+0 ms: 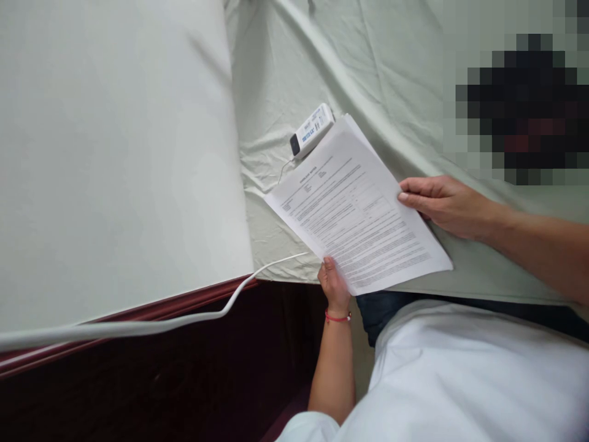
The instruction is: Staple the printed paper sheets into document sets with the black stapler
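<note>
A stack of printed paper sheets [354, 215] is held tilted over the pale green cloth, with dense text on its top page. My left hand [334, 285], a red bracelet at its wrist, grips the lower left edge of the stack. At the opposite edge my right hand [444, 202] pinches the sheets between thumb and fingers. Just beyond the paper's top edge lies a white device [313, 130] with a dark end, a label and a thin cord; the paper hides some of its near side.
A pale green cloth [285, 80] with folds covers the surface ahead. On the left is a white panel [115, 153] above dark red wood [184, 301]. A white cable [151, 328] crosses the lower left toward the paper. A pixelated dark patch fills the upper right.
</note>
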A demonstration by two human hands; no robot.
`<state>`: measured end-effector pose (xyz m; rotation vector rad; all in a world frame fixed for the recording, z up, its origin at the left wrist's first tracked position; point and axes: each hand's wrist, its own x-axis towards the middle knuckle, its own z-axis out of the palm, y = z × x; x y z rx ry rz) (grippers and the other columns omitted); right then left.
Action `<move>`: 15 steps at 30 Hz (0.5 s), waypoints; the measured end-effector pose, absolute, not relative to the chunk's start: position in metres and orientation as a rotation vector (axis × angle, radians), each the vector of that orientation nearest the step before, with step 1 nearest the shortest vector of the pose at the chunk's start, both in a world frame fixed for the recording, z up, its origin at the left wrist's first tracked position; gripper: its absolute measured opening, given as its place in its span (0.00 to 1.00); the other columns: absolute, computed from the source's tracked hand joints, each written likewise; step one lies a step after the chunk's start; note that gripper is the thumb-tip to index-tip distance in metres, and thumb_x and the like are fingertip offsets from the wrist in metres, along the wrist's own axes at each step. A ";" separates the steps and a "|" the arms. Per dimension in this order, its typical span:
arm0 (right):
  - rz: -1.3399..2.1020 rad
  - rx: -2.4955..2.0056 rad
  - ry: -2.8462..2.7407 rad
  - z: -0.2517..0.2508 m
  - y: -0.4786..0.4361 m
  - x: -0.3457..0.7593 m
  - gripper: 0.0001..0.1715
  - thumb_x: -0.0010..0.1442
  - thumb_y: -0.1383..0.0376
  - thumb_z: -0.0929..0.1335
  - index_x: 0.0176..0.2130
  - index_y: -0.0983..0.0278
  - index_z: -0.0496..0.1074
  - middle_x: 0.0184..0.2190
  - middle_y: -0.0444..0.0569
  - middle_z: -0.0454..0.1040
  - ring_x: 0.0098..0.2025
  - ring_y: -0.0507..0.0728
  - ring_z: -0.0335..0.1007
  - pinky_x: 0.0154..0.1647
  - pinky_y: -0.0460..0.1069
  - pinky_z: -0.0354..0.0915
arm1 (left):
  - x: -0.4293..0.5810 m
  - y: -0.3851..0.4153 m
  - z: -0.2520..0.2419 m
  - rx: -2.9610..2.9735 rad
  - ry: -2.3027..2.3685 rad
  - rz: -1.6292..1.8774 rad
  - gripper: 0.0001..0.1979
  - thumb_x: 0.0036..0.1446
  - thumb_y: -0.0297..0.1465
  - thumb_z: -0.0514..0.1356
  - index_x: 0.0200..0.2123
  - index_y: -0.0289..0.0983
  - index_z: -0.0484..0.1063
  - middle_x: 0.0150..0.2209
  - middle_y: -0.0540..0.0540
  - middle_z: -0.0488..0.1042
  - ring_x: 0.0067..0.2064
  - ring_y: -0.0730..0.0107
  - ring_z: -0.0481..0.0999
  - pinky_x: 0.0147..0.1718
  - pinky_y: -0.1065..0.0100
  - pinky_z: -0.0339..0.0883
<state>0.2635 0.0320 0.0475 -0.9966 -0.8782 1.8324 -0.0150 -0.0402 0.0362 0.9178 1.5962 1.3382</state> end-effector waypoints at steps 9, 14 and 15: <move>1.839 -1.004 -0.873 0.047 0.032 0.264 0.23 0.61 0.46 0.76 0.48 0.57 0.83 0.39 0.48 0.85 0.46 0.66 0.83 0.52 0.61 0.77 | -0.014 -0.039 0.036 0.928 1.580 1.354 0.27 0.63 0.55 0.69 0.42 0.35 0.85 0.42 0.41 0.85 0.49 0.59 0.85 0.59 0.60 0.75; 1.858 -0.980 -0.850 0.048 0.032 0.264 0.22 0.61 0.46 0.77 0.48 0.55 0.84 0.39 0.47 0.86 0.46 0.66 0.84 0.51 0.61 0.78 | -0.017 -0.039 0.035 0.952 1.603 1.354 0.27 0.61 0.57 0.69 0.37 0.36 0.84 0.38 0.43 0.84 0.50 0.59 0.84 0.58 0.61 0.75; 1.860 -0.970 -0.847 0.048 0.032 0.264 0.21 0.61 0.46 0.77 0.48 0.55 0.84 0.39 0.47 0.86 0.46 0.66 0.84 0.51 0.60 0.78 | -0.017 -0.040 0.035 0.961 1.615 1.345 0.27 0.61 0.57 0.69 0.37 0.36 0.83 0.38 0.43 0.84 0.51 0.58 0.84 0.58 0.61 0.75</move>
